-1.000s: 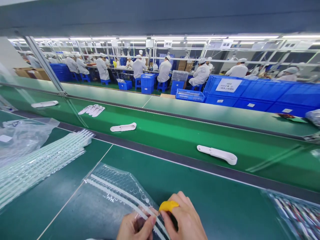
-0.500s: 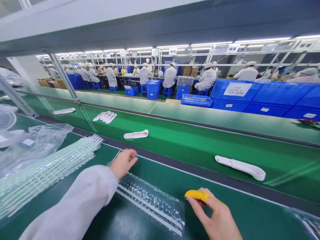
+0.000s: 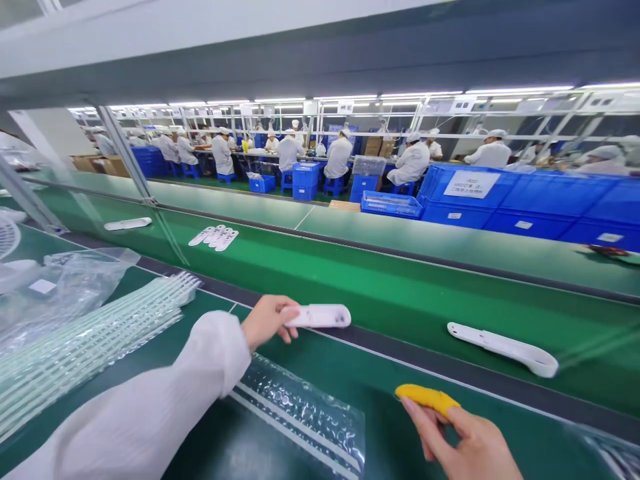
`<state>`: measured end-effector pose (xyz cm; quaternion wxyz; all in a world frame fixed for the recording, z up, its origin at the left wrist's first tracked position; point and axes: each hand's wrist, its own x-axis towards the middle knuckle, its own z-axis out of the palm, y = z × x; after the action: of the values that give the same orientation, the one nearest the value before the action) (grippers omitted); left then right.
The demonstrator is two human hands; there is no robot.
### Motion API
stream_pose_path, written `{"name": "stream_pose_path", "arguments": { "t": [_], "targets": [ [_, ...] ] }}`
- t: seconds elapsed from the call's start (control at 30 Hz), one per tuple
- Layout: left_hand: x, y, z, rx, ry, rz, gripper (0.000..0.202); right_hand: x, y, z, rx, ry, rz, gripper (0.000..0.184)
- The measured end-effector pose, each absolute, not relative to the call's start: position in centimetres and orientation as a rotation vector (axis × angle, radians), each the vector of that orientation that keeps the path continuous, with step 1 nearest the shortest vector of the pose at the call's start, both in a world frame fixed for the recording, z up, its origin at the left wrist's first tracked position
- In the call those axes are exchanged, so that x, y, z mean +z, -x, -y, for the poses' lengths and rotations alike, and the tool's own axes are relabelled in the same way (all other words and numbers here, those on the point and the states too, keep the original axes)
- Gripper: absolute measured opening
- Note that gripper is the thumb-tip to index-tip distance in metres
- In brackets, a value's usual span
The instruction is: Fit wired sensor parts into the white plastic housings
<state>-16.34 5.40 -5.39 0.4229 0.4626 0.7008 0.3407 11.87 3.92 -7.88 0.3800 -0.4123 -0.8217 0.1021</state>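
My left hand (image 3: 271,321) has its fingers and thumb closed on one end of a long white plastic part (image 3: 327,316), held over the belt's dark near edge. The part's far end is rounded and points right. In my right hand (image 3: 460,433), a small curved yellow object (image 3: 427,398) is pinched between thumb and fingers; I cannot make out its exact kind. Below my left hand, a clear bubble-wrap bag (image 3: 315,407) with pale strips in it lies on the green bench. A similar white part (image 3: 503,347) rests on the green belt to the right.
Beyond the bench runs the green belt (image 3: 380,287), carrying a group of white parts (image 3: 214,237) and another white piece (image 3: 128,224). Bagged pale strips (image 3: 95,333) are heaped at left. A metal post (image 3: 125,153) rises there. Blue bins (image 3: 470,187) and seated people are farther off.
My left hand has closed on the white part that lay on the belt and brought it nearer and to the right. My right hand has shifted slightly right with the yellow object.
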Motion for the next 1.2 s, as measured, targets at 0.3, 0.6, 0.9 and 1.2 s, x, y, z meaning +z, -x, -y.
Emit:
{"name": "stream_pose_path", "arguments": {
  "t": [0.3,0.6,0.9,1.2],
  "targets": [
    [-6.4,10.9,1.1,0.803,-1.152,-1.405,0.025,-8.0,-11.4,-3.2,-0.034,0.909,2.428,0.051],
    [-6.0,10.1,2.7,0.713,-1.233,-1.476,0.028,-7.1,-11.1,-3.8,0.109,1.05,2.975,0.025],
    [-5.8,9.9,3.0,0.701,-1.215,-1.509,0.028,-5.9,-11.3,-3.3,-0.285,0.859,3.283,0.02],
    [-6.3,10.0,3.6,0.695,-1.244,-1.518,0.029,-6.8,-12.5,-3.6,-0.153,0.888,3.235,0.021]
  ]
}}
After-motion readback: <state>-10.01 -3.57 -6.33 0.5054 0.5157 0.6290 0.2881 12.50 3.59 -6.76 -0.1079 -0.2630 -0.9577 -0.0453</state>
